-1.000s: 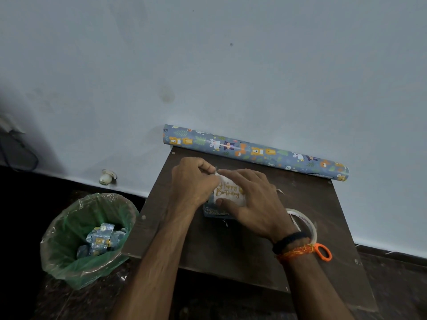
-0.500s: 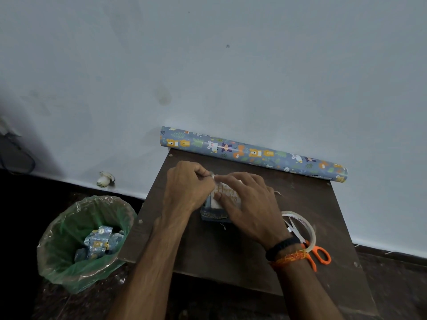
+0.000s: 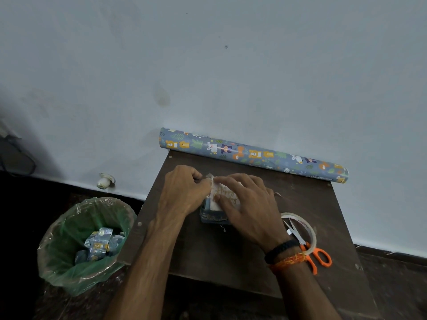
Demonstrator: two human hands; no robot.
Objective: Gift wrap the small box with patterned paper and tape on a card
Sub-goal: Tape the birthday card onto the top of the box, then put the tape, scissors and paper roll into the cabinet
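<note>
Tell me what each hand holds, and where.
Left hand pinches clear tape at the white birthday card's far-left corner. Right hand presses flat on the card, gripping nothing.

wrapped box | mid-table | white card flat on top

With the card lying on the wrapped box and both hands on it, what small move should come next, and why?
Probably press the tape strip flat over the card's top-left corner. The left hand pinches what looks like clear tape at that corner, while the right hand lays its fingers across the card, pinning it on the box. The card sits in place; the tape seems not yet smoothed down.
</note>
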